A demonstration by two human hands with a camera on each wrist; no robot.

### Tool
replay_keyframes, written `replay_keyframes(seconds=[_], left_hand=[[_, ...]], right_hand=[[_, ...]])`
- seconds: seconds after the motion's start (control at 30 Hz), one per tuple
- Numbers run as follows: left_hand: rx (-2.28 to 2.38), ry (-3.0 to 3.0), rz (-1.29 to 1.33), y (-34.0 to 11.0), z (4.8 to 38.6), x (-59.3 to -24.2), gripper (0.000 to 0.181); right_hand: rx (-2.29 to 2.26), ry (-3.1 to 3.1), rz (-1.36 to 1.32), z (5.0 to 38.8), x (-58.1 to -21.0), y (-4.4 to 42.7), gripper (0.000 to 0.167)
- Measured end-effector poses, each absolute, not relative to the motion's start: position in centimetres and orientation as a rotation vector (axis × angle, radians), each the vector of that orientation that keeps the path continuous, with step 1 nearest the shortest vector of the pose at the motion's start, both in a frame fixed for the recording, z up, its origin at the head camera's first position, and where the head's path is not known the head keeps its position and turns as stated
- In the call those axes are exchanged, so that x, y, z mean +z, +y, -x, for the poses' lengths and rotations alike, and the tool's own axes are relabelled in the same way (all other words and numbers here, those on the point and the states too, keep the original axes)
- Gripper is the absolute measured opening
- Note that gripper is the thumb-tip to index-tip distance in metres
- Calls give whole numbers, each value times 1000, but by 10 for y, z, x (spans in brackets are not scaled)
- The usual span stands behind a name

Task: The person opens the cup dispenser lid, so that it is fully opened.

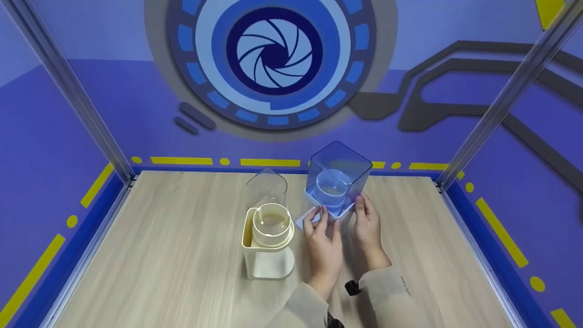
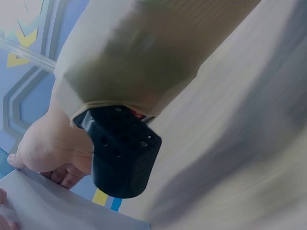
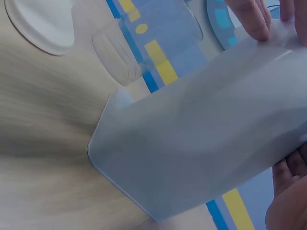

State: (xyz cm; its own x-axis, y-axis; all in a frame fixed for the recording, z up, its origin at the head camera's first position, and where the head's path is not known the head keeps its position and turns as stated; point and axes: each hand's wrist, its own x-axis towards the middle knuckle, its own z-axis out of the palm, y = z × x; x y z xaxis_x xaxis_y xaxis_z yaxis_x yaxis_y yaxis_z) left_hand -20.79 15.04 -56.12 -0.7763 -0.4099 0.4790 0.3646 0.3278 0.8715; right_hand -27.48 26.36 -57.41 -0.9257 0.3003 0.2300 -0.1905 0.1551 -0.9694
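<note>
A blue dispenser (image 1: 334,182) has a see-through, square-sided container and a round cup-like part inside it. My left hand (image 1: 324,255) holds it at the lower front, with bent fingers at its surface. My right hand (image 1: 368,228) grips its right side, fingertips at the container's lower edge. In the right wrist view, the smooth pale-blue back of the dispenser (image 3: 192,124) lies between the two hands, its flat foot towards the tabletop. In the left wrist view, the right hand (image 2: 53,143) is at the edge of a pale panel; only fingertips of the left hand show.
Left of the hands stands a cream dispenser (image 1: 268,264) with a round clear ring (image 1: 272,223) on top. A clear container (image 1: 266,189) rises just behind it. The wooden tabletop (image 1: 182,255) is bounded by blue printed panels (image 1: 114,114) and metal posts.
</note>
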Motion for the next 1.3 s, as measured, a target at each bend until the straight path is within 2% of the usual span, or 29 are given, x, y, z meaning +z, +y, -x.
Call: replay_keyframes(seconds=[0.43,0.7,0.93,1.3], left_hand=[[-1406,-1972,0,148,196,-565,46],[-1443,-2076,24,145,199,-564,62],[-1455,-2082,91,134,213,-568,51],[-1579,-2130,214,118,220,-569,52]], right_hand=[[1769,-2022,168,264,-580,257,52],[1615,-1897,278,241,-586,248,42],[1472,-1716,282,216,-590,232,33],[1487,-1654,342,209,-587,226,34]])
